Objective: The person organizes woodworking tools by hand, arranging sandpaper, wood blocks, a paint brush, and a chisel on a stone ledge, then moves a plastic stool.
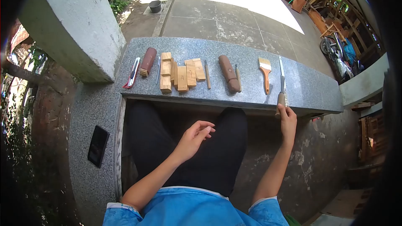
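My right hand (287,119) grips the wooden handle of a chisel (282,77), whose long metal blade points away over the bench's right part. My left hand (197,137) hovers above my lap with loosely bent fingers, holding nothing. Left of the chisel lies a paintbrush (265,75) with an orange handle. Farther left are a brown carved wooden piece (228,73) beside a slim pointed tool (238,78), a thin wooden-handled tool (207,74) and several pale wooden blocks (182,78). A red utility knife (132,73) and a reddish-brown block (148,62) lie at the left end.
The grey granite bench (247,50) runs across in front of my knees. A black phone (98,145) lies on the side ledge at left. A white pillar (77,21) rises at the left corner. A dark bucket (155,6) and a motorbike (333,50) stand beyond.
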`<state>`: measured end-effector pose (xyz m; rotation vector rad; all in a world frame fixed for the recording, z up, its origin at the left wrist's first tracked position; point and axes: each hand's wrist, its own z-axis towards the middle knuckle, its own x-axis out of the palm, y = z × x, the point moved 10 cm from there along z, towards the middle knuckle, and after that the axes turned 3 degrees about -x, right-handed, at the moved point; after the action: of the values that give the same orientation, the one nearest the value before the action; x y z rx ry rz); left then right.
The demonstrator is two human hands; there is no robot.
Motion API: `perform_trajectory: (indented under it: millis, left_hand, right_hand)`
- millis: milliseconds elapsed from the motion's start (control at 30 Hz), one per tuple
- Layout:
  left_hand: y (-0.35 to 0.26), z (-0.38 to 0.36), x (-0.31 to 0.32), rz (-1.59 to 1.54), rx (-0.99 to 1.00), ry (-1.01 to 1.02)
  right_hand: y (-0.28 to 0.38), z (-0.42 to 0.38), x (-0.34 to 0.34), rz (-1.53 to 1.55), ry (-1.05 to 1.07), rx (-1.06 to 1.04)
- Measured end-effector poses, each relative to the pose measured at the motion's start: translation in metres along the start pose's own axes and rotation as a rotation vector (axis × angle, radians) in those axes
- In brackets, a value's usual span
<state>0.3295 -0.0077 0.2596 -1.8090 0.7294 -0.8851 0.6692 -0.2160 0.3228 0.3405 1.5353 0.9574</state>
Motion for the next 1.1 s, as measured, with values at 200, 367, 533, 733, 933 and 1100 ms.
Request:
perform_trajectory:
  millis: [200,367,533,733,933,1100]
  left_hand:
    - [-0.003,-0.003,0.002,0.022,0.004,0.019]
    - [0.004,-0.002,-0.004,0.017,-0.018,-0.014]
    - [0.005,-0.002,0.006,0.044,-0.056,0.02]
    - [0.012,0.013,0.04,0.159,-0.032,0.11]
    - [0.019,0.027,0.058,0.163,-0.036,0.141]
    - [0.036,0.023,0.058,0.157,-0.102,0.176]
  right_hand:
    - [0.008,0.044,0.006,-0.309,-0.301,-0.206]
    - [0.107,0.0,0.073,-0.205,-0.138,-0.494]
    - [0.157,-0.043,0.153,-0.301,-0.023,-0.571]
    - [0.118,-0.026,0.175,0.039,0.143,-0.159]
    - [0.079,-0.035,0.11,0.449,0.059,0.013]
    - [0.044,-0.012,0.016,0.144,-0.185,0.043]
